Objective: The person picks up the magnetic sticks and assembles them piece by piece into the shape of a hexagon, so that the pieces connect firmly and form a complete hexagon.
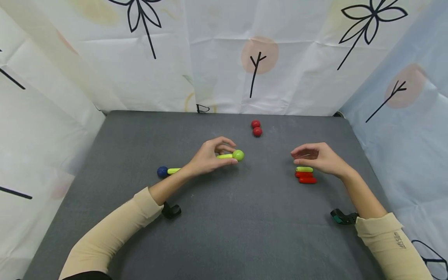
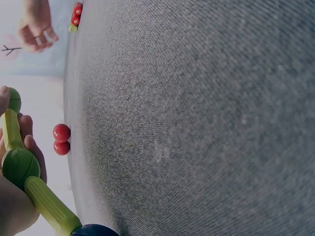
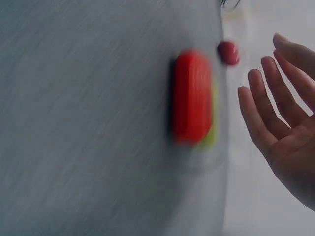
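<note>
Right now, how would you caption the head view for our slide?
Left hand pinches a ball-and-rod chain; right hand hovers near three rods, two red balls beyond.

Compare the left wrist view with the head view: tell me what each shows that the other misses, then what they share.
Only the left wrist view shows the middle green ball, between two green sticks; in the head view the left hand and wrist hide it.

Only the head view shows the beige sleeves and the flower drawings.

Both show the left hand holding the chain of sticks and balls, the blue ball at its end, the right hand, two red balls, two red sticks and a loose green stick.
</note>
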### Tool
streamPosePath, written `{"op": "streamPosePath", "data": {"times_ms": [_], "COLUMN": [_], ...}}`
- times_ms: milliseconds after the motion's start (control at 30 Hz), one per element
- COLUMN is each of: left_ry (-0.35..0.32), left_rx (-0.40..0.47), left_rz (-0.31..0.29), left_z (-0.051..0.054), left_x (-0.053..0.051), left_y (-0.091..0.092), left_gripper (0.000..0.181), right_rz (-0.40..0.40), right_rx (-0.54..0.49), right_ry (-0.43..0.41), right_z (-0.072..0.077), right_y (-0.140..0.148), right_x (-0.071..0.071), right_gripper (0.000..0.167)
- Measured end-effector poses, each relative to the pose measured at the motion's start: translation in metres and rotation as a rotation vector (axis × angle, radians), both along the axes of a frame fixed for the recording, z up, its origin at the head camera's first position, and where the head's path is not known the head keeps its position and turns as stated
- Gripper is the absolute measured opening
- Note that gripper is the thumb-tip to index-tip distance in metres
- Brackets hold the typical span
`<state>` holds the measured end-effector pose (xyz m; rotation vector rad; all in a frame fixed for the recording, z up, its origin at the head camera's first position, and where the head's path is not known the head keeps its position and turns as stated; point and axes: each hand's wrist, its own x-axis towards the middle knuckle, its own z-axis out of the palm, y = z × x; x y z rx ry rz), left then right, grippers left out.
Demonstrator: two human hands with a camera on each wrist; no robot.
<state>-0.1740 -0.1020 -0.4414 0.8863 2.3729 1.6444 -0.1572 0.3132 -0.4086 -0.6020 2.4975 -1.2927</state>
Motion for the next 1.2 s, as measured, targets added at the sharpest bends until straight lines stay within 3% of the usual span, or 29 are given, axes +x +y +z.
{"op": "streamPosePath", "data": {"times_ms": [267, 400, 667, 800, 1100, 1200], "left_ry": [-0.015, -0.014, -0.010, -0.020, -0.020, -0.017], "left_rx": [-0.017, -0.015, -0.004, 0.001, -0.003, -0.008], "left_rz": [0.009, 0.014, 0.009, 0.005, 0.001, 0.004], "left_z": [0.000, 0.000, 0.000, 0.000, 0.000, 0.000], "left_x": [0.000, 0.001, 0.001, 0.000, 0.001, 0.000], "left_y": [-0.002, -0.003, -0.001, 0.000, 0.001, 0.003], "left_gripper": [0.054, 0.053, 0.053, 0.054, 0.053, 0.054], "right_rz": [0.002, -0.004, -0.030, -0.038, 0.016, 0.022], "right_rx": [0.096, 0.141, 0.195, 0.133, -0.111, -0.123], "right_ry": [-0.053, -0.028, 0.031, 0.039, 0.117, 0.120], "right_z": [-0.019, -0.024, -0.019, -0.008, 0.010, 0.012], "right_y": [0.037, 0.039, 0.028, 0.012, -0.043, -0.064], "right_x": [0.003, 0.003, 0.003, 0.006, 0.010, 0.011], "right_gripper": [0.030, 0.026, 0.022, 0.022, 0.025, 0.025]}}
